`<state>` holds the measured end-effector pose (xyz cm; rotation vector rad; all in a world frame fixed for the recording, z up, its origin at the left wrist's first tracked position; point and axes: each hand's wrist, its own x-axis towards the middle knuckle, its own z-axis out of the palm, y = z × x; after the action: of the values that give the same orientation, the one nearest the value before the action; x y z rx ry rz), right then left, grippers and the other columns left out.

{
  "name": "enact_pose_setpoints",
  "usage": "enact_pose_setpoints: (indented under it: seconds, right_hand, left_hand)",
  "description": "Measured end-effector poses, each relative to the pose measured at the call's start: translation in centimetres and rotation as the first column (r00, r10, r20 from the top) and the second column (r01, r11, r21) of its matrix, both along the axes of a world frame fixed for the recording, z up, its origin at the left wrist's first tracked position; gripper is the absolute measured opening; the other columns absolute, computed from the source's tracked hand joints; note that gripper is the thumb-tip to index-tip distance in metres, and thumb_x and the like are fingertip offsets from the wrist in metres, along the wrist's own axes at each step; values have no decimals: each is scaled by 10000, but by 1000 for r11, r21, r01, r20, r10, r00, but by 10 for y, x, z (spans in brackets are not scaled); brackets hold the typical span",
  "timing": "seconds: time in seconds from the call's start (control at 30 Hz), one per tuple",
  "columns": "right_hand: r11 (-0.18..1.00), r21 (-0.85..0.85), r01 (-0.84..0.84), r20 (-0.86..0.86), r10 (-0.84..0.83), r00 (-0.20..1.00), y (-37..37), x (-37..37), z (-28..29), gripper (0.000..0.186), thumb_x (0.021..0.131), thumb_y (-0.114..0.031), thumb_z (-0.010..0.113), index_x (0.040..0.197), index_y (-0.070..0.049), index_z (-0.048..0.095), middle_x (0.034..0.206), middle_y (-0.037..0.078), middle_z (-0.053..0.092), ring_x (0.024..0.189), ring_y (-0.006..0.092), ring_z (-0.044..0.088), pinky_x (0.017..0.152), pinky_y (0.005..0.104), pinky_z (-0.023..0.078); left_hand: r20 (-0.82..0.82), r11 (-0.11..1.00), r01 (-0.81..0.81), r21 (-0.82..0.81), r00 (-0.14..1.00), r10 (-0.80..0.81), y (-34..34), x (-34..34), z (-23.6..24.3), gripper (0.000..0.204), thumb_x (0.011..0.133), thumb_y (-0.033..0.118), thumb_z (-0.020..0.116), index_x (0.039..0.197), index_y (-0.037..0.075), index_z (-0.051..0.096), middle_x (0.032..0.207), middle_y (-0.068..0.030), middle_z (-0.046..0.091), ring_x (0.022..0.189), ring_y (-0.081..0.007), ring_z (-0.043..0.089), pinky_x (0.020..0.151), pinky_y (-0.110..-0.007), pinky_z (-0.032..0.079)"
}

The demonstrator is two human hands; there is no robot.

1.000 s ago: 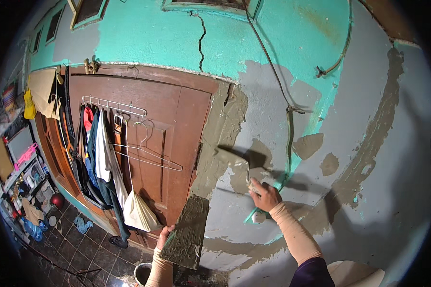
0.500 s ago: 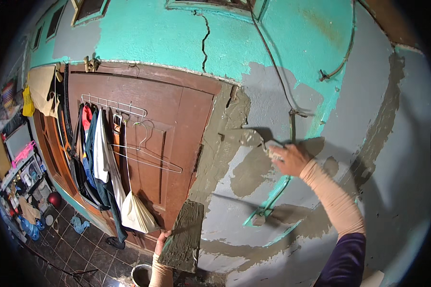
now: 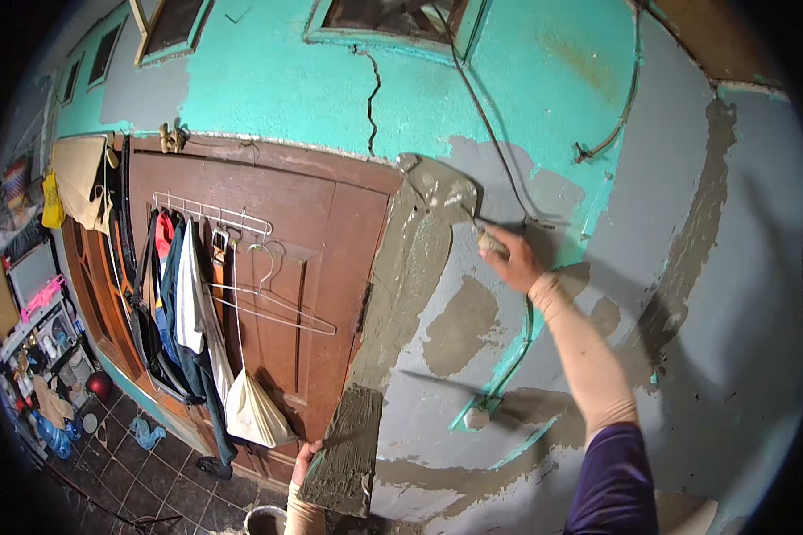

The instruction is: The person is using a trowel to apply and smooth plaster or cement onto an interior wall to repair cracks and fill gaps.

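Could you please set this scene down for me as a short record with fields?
Right hand: holds a trowel by its handle, blade at the top of the mortar strip
Left hand: grips the left edge of a mortar-smeared board
Door: brown, left of the mortar strip
In front of door: hanging clothes and a white cloth bag
Wall: teal above the door, with a dark crack
Lower edge: bucket, partly cut off by the picture
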<state>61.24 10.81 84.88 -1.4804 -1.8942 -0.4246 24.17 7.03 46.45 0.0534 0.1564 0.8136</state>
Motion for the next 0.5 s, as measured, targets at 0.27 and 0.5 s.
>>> enact_pose_setpoints:
  seconds: [0.27, 0.5]
  right_hand:
    - [982, 169, 78, -77, -65, 995, -10, -4, -60, 508, 871, -340, 640, 1222, 20, 575, 1012, 225, 668, 926, 361, 656, 807, 380, 512]
    - [943, 217, 253, -237, -201, 951, -54, -22, -100, 467, 866, -315, 655, 1183, 23, 594, 903, 210, 681, 783, 337, 674, 700, 370, 532]
  left_hand:
    - [33, 999, 19, -44, 999, -17, 0, -11, 19, 439, 850, 306, 566, 1114, -40, 619, 992, -199, 696, 855, -348, 672, 822, -443, 548]
    - [23, 993, -101, -67, 994, 103, -12, -19, 34, 268, 856, 278, 569, 989, 62, 658, 936, -126, 701, 789, -296, 661, 744, -408, 550]
